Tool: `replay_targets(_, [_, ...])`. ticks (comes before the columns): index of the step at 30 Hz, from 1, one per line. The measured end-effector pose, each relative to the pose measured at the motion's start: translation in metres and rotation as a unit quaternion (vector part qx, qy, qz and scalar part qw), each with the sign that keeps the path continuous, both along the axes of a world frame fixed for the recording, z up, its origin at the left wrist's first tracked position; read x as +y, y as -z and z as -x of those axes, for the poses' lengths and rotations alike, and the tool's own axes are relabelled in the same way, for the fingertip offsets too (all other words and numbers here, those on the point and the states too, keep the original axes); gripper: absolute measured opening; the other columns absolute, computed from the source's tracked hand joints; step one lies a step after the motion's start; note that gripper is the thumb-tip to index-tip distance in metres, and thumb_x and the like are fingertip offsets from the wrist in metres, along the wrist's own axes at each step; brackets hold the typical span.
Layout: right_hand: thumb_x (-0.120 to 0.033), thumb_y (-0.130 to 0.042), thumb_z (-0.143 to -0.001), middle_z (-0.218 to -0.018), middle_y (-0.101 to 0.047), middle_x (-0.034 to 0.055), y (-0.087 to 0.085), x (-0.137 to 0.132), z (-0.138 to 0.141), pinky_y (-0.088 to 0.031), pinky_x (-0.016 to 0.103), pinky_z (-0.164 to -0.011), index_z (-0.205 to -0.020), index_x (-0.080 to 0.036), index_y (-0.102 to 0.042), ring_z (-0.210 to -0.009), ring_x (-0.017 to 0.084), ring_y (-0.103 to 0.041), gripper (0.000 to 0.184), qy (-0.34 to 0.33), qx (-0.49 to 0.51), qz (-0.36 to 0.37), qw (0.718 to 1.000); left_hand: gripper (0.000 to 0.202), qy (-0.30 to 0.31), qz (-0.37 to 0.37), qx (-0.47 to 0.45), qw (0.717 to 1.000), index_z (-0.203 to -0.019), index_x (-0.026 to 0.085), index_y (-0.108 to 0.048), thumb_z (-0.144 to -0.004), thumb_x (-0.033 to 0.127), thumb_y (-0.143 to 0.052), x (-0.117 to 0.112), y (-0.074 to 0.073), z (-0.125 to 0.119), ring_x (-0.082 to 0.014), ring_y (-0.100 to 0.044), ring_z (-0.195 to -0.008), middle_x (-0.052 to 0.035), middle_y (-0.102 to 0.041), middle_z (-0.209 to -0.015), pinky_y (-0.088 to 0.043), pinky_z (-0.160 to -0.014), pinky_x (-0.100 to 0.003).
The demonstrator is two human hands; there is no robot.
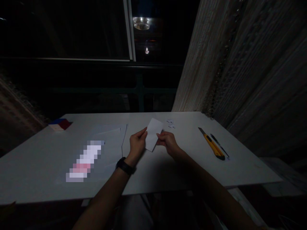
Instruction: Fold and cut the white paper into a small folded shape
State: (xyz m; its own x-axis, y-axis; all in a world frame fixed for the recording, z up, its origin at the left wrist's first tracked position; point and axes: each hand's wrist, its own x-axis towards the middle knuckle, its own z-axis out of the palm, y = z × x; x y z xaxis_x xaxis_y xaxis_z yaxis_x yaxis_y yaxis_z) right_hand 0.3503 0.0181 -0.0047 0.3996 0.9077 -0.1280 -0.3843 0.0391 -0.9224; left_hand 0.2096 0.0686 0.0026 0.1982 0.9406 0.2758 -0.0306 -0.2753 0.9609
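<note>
A small white folded piece of paper [153, 134] is held up over the middle of the white table [192, 172]. My left hand [137, 144] grips its left edge, thumb on the near face; a dark watch is on that wrist. My right hand [169, 142] pinches the right edge, with its thumb on the front and the other fingers partly hidden behind the sheet. Beyond the right hand lie small white paper scraps with dark marks [170, 121].
On the right lie a yellow utility knife [212, 145] and a dark pen [219, 143]. Larger sheets of paper [112, 137] and a blurred-out bright object [85, 161] are on the left. A colored cube [59, 125] stands at the far left, and a curtain [192, 73] hangs behind.
</note>
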Motion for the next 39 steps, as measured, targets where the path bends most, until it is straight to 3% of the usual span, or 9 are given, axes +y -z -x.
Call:
replay_targets(10, [-0.023, -0.075, -0.054, -0.058, -0.062, 0.0027, 0.0004, 0.0006, -0.0023, -0.055, 0.034, -0.054, -0.053, -0.016, -0.049, -0.057, 0.016, -0.059, 0.027, -0.002, 0.036, -0.036, 0.999, 0.035, 0.015, 0.013, -0.02, 1.0, -0.102, 0.013, -0.067, -0.069, 0.027, -0.066, -0.0026, -0.0027, -0.0002, -0.0237, -0.063, -0.094, -0.0109, -0.068, -0.1, -0.046, -0.086, -0.036])
replay_targets(22, [-0.016, -0.073, -0.052, -0.062, -0.061, 0.0022, 0.0001, 0.0021, -0.0024, -0.055, 0.033, -0.057, -0.054, -0.015, -0.049, -0.06, 0.016, -0.06, 0.025, 0.045, 0.061, -0.042, 0.996, 0.032, 0.019, -0.006, 0.003, 1.0, -0.101, 0.013, -0.067, -0.072, 0.024, -0.063, -0.0043, -0.0035, -0.0013, -0.0227, -0.063, -0.092, -0.0105, -0.068, -0.1, -0.047, -0.085, -0.036])
replay_targets(39, [-0.035, -0.073, -0.059, -0.057, -0.058, 0.0008, -0.002, 0.0015, -0.0077, -0.051, 0.029, -0.049, -0.06, -0.018, -0.049, -0.052, 0.013, -0.055, 0.03, 0.052, 0.058, -0.041, 0.996, 0.03, 0.021, 0.011, -0.011, 1.0, -0.098, 0.014, -0.068, -0.07, 0.021, -0.064, -0.0065, -0.0066, -0.0018, -0.0222, -0.063, -0.092, -0.0097, -0.069, -0.099, -0.046, -0.087, -0.035])
